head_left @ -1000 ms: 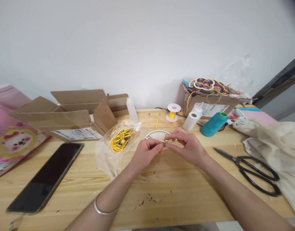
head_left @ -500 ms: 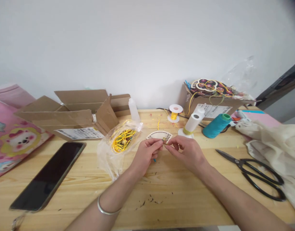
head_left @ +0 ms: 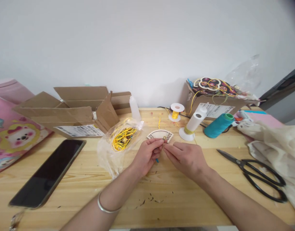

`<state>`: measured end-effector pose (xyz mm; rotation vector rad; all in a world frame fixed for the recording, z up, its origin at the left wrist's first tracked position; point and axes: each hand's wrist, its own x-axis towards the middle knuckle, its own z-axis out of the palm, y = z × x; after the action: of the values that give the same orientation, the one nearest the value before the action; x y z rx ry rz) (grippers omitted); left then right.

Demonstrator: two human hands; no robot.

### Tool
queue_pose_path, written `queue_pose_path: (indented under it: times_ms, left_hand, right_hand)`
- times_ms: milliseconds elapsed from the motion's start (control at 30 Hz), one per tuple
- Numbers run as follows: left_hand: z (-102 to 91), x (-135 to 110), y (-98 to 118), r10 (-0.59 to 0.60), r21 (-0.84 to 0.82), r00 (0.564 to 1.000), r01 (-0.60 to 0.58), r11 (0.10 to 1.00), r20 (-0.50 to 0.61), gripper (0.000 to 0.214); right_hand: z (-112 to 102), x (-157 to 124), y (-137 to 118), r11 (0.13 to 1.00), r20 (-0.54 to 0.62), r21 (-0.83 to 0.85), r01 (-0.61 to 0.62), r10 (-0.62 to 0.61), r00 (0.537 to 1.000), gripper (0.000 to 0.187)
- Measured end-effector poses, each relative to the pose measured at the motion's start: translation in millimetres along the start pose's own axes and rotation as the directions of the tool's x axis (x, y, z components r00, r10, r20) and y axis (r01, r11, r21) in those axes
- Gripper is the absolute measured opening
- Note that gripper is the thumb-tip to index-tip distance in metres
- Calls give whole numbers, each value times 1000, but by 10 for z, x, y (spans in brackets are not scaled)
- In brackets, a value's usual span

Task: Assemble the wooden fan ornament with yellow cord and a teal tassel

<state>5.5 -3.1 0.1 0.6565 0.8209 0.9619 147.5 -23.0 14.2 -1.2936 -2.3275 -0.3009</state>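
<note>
Both hands work close together above a pale, wood-grained table, just in front of a pale wooden fan-shaped piece with lattice ends. The fan's long axis runs left to right, its arched edge pointing to the wall, with a short yellow cord extending from the arch; the fingers overlap its near edge. The left hand pinches a small, olive-yellow loop between thumb and forefinger, the loop standing up against the fan's right end. The right hand brings thumb and forefinger nearly together at the loop's base; whether they grip it cannot be told. At left, a brown cardboard box stands with flaps raised, its interior mostly hidden. Beside it, a clear, crumpled plastic bag holds a tangle of bright yellow cord. At back right, a brown cardboard carton with a white label is heaped with dark printed pieces edged in pale, lobed frames and strung with yellow cord. Nearby, a white flanged spool carries yellow thread.
</note>
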Motion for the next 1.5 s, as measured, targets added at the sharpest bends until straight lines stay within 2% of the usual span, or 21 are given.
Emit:
queue_pose_path:
  times_ms: [167, 433, 767, 933, 1033, 1167, 1267, 1500]
  left_hand:
    - [1, 1, -2, 4, 1, 1000, -4, 1000, -15, 21]
    - [-7, 1, -7, 8, 8, 1000, -8, 1000, -11, 19]
    - [-1, 5, 2, 19, 27, 1000, -19, 999, -6, 21]
    - [-1, 5, -2, 27, 36, 999, -27, 999, -26, 19]
    - [3, -3, 3, 45, 55, 998, -43, 998, -35, 17]
    - [6, -11, 17, 81, 132, 995, -73, 989, -52, 19]
    - [-5, -7, 16, 105, 203, 994, -97, 974, -29, 22]
    - [-19, 8, -12, 119, 254, 992, -122, 959, 30, 22]
  right_hand:
    - [-7, -5, -11, 995, 74, -75, 72, -66, 995, 17]
    - [65, -56, 5, 989, 76, -61, 132, -128, 989, 15]
    - [85, -58, 16, 990, 75, -23, 137, -135, 988, 16]
    - [57, -23, 5, 992, 62, 86, 93, -99, 993, 19]
    - [53, 14, 7, 971, 46, 231, 54, -66, 997, 22]
    - [59, 48, 51, 888, 90, 436, -144, 116, 989, 18]
    - [53, 52, 105, 857, 132, 449, -254, 217, 967, 16]
    - [31, 26, 180, 926, 44, 323, -195, 191, 981, 20]
